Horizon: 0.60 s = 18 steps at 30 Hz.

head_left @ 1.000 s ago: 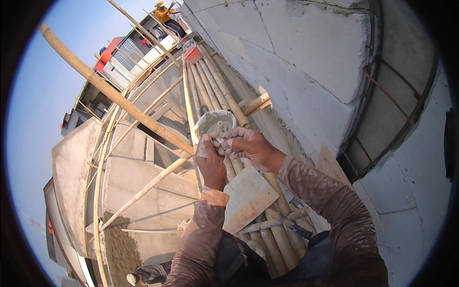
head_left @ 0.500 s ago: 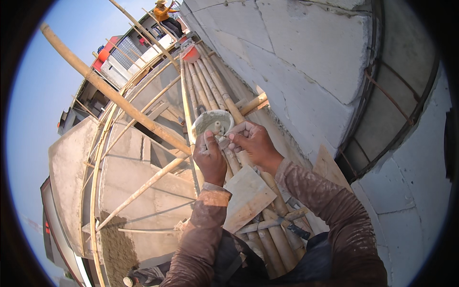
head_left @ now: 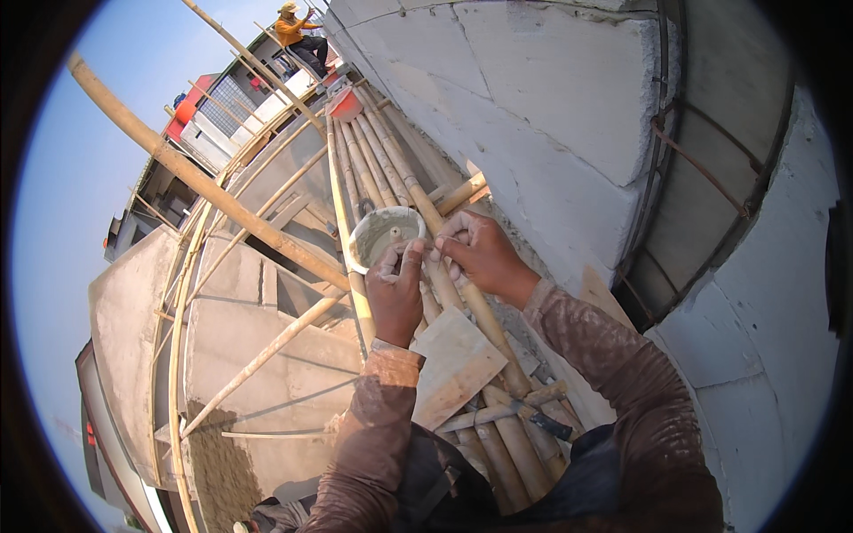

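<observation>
Both hands are raised close together above the bamboo walkway, dusted with pale powder. My left hand (head_left: 396, 289) is closed, its thumb and fingers pressed together just in front of the bucket. Beside it on the right, my right hand (head_left: 487, 258) is closed in a pinch, the fingertips a small gap from the left ones. Whatever sits between the fingertips is too small to make out. A whitish round bucket (head_left: 362, 252), smeared with grey mortar, stands behind the left hand; a small pale knob-like piece (head_left: 394, 234) shows inside it.
Bamboo poles (head_left: 402, 173) form the narrow walkway, with a flat board (head_left: 456, 366) lying on them. A pale block wall (head_left: 542, 115) rises along the right. A slanting bamboo pole (head_left: 209, 186) crosses the left. Farther along are a red bucket (head_left: 345, 105) and a co-worker (head_left: 304, 37).
My hands have moved slightly apart, the right one shifting rightward from the bucket's rim. The view has shifted a little, so the bucket and walkway appear farther left.
</observation>
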Tool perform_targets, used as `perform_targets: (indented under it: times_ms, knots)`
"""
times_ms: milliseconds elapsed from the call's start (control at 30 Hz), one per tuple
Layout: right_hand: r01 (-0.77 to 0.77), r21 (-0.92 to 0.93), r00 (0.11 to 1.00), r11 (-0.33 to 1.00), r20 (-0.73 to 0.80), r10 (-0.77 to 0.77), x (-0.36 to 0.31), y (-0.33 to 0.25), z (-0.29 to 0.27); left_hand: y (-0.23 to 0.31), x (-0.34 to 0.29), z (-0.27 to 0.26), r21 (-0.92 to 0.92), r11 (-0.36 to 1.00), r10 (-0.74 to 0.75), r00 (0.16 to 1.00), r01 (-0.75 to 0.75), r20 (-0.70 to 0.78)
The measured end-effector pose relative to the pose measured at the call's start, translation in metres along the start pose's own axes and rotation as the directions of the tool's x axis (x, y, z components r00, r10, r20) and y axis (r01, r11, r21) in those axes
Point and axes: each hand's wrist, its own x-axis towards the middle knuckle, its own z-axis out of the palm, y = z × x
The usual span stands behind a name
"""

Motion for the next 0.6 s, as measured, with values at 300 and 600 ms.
perform_targets:
  times_ms: [300, 600]
  knots:
    - [-0.049, 0.072, 0.986, 0.996, 0.163, 0.037, -0.004, -0.001, -0.005, -0.001, 0.002, 0.003, -0.079, 0.997, -0.005, 0.996, -0.002, -0.087]
    - [0.286, -0.342, 0.958, 0.895, 0.078, -0.276, -0.001, -0.013, -0.011, 0.009, -0.001, -0.002, -0.398, 0.871, -0.281, 0.957, 0.289, 0.08]
